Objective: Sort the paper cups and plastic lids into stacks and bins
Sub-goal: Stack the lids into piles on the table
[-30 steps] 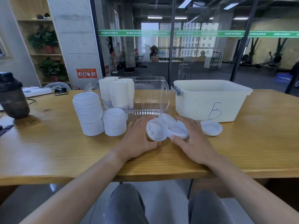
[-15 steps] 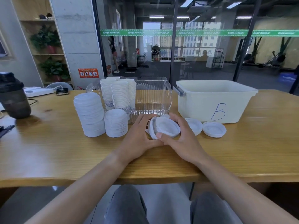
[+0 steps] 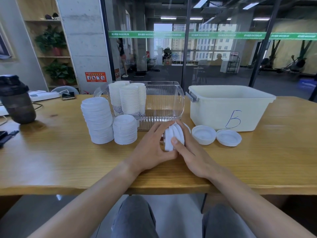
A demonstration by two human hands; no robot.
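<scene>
We are pressing a few white plastic lids (image 3: 173,136) on edge between our left hand (image 3: 151,148) and right hand (image 3: 192,152), fingers curled round them. Two lid stacks (image 3: 98,121) and cups in the clear bin (image 3: 164,103) look sorted; two loose lids (image 3: 216,136) are waiting.

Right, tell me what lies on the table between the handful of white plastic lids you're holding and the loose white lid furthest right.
In the head view, one loose white plastic lid lies flat between the held lids and the rightmost lid, in front of the cream bin marked B.
</scene>
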